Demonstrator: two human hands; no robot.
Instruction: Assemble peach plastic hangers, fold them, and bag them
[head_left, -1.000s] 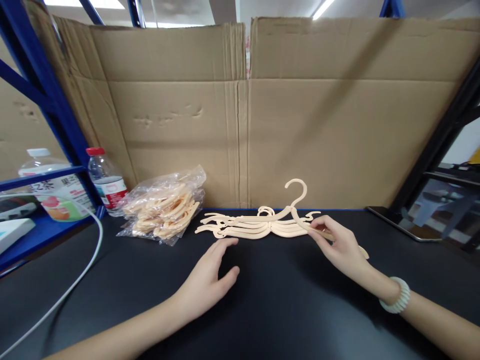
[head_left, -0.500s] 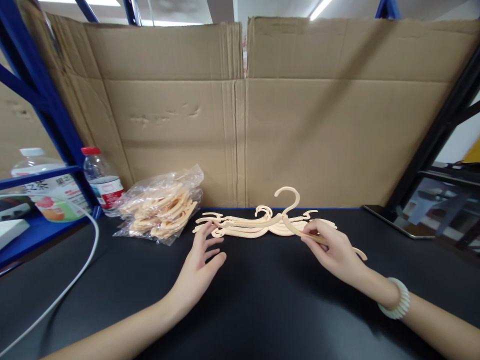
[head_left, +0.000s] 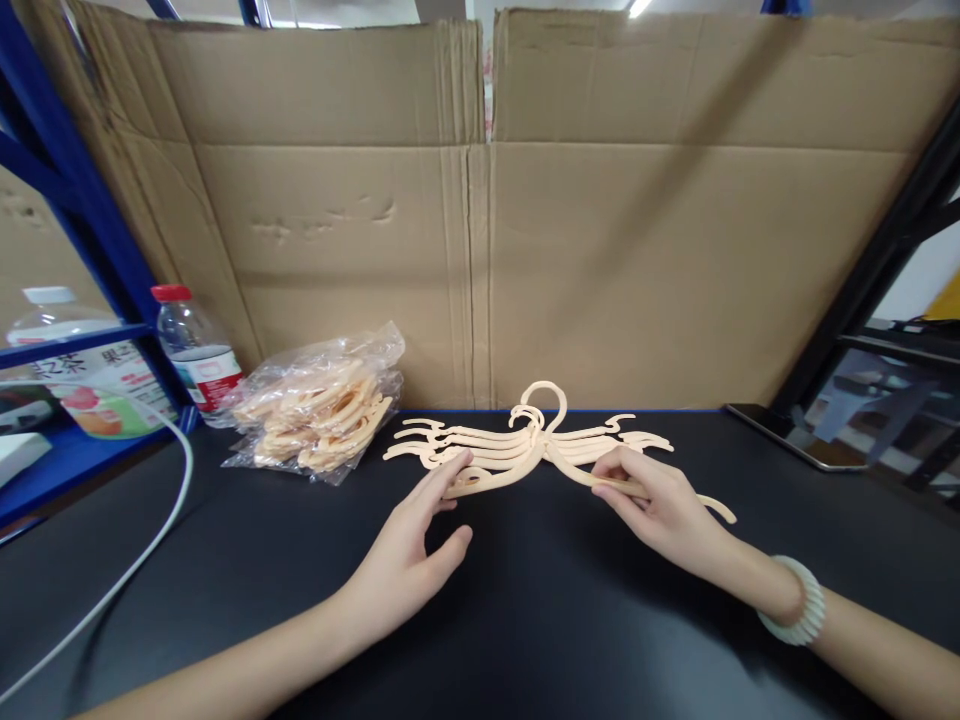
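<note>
A cream clothes hanger (head_left: 517,472) lies toward me in front of a row of like hangers (head_left: 480,447), its hook pointing away and overlapping theirs. My right hand (head_left: 660,510) pinches its right arm between thumb and fingers; the tip shows past the hand. At the hanger's left arm is my left hand (head_left: 412,545), fingers stretched out at or behind that arm and thumb well apart. The left end of the hanger is partly hidden by those fingers.
A clear plastic bag of hangers (head_left: 319,410) rests at the left, beside a red-capped bottle (head_left: 199,360). A white cable (head_left: 161,540) runs along the left side of the black table (head_left: 525,620). Cardboard (head_left: 675,270) walls off the back; a dark flat device (head_left: 787,440) lies back right.
The front hanger has swung level and nearer me, its hook shifting left. My left hand has moved right, to its left arm. My right hand keeps its pinch, nearly in place.
</note>
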